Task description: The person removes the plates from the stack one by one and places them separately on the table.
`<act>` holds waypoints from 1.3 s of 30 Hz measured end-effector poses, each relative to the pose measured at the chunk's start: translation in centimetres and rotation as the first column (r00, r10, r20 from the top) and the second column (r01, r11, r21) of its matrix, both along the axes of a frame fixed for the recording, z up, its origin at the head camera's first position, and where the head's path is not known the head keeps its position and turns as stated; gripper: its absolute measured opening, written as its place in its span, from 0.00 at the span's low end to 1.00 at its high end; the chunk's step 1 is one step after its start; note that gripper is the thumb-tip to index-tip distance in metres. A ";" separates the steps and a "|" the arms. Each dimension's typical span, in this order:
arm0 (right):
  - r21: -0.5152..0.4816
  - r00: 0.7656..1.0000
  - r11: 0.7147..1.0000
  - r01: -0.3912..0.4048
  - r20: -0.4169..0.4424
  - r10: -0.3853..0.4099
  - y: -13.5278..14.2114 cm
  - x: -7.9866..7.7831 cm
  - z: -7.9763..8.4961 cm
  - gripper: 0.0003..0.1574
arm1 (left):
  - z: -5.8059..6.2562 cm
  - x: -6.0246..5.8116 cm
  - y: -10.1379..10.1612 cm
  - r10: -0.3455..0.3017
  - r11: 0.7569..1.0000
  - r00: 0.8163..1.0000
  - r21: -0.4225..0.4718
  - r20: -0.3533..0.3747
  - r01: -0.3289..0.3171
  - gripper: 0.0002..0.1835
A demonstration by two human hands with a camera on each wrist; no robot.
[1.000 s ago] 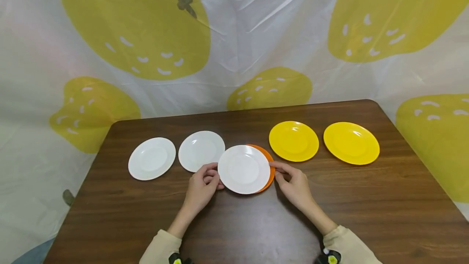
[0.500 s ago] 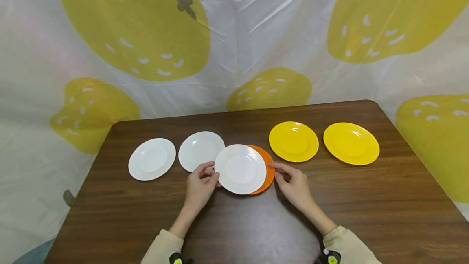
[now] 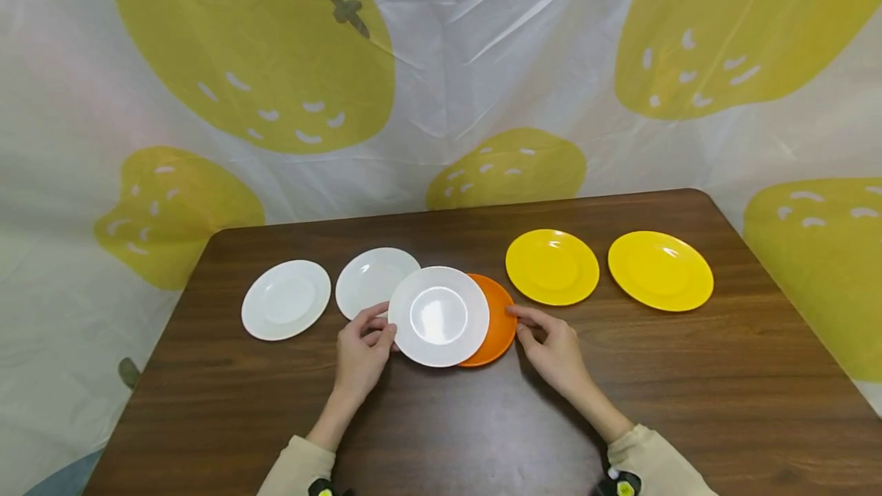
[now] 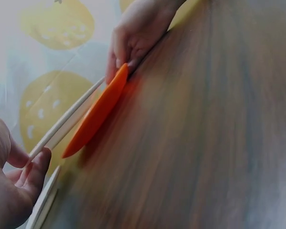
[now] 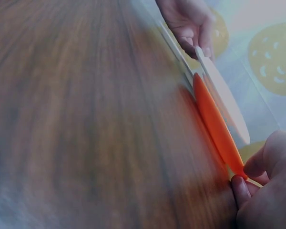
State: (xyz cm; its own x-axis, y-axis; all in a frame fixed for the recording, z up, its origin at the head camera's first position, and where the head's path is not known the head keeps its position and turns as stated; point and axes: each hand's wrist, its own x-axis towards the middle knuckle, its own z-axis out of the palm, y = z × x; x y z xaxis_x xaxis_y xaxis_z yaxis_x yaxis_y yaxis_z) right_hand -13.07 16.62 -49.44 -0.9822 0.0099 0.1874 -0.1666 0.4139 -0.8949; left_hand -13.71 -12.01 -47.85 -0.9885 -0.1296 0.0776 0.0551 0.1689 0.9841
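My left hand (image 3: 361, 354) pinches the left rim of a white plate (image 3: 439, 316) between thumb and fingers. That plate is raised and tilted above an orange plate (image 3: 501, 321), covering its left part; a gap between the two shows in the left wrist view. The orange plate's right rim is pinched by my right hand (image 3: 555, 352), and in the right wrist view the orange plate (image 5: 214, 121) leans close to the tabletop. Partly behind the raised plate lies a second white plate (image 3: 372, 278).
A third white plate (image 3: 285, 300) lies at the far left of the brown wooden table (image 3: 468, 435). Two yellow plates, a nearer one (image 3: 552, 267) and a farther one (image 3: 660, 271), lie on the right. A lemon-print cloth (image 3: 441, 83) hangs behind.
My left hand has moved left and slightly up with the white plate, tilting it and baring more of the orange plate. My right hand has stayed in place.
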 end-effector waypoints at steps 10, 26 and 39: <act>0.001 1.000 1.000 -0.004 0.000 0.004 0.0 0.1 0.0 0.19 | 0.4 0.6 -2.4 0.074 0.997 0.997 -0.014 0.027 -0.074 0.18; -0.007 1.000 1.000 -0.017 -0.011 0.017 0.1 0.1 -0.1 0.19 | 1.0 1.7 -5.5 0.183 0.983 0.982 -0.027 0.050 -0.182 0.18; -0.008 1.000 1.000 -0.012 -0.014 0.012 0.0 0.1 -0.1 0.19 | 1.4 3.7 -7.9 0.251 0.968 0.962 -0.045 0.107 -0.247 0.18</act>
State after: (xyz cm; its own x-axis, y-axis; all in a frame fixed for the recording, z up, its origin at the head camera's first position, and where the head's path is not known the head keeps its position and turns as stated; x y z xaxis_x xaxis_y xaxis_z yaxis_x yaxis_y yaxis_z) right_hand -12.98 16.64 -49.51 -0.9795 -0.0005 0.2013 -0.1843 0.4047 -0.8957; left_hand -10.04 -19.95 -46.44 -0.9280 -0.3719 -0.0231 -0.1021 0.1940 0.9757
